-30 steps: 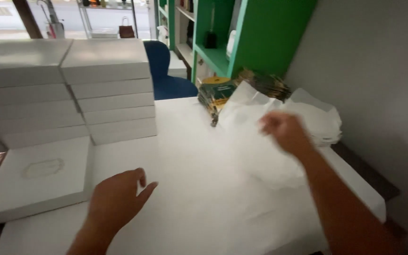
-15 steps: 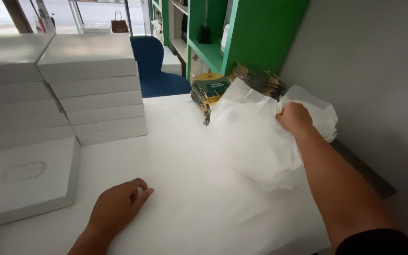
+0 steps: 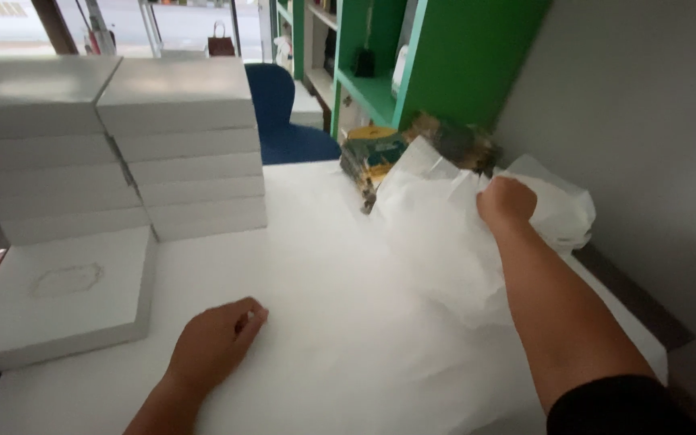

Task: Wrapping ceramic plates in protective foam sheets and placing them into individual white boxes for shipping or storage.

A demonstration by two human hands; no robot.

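Hands split the work: the right hand [image 3: 507, 201] grips a tissue paper sheet [image 3: 437, 234], the left hand [image 3: 217, 338] lies loosely curled, empty, on the counter [image 3: 324, 242]; drawing it flat looks underway.

— What kind of place is this?
— A shop, it looks like. White gift boxes [image 3: 179, 145] sit in tall piles on a white table [image 3: 316, 266].
— What else?
— Green shelves [image 3: 412, 56], a blue chair [image 3: 283, 121], a stack of cards [image 3: 376, 157], and a big window [image 3: 122, 24] to the street.

White box stacks [image 3: 114, 145], green shelf [image 3: 437, 64] — blue chair [image 3: 283, 121]
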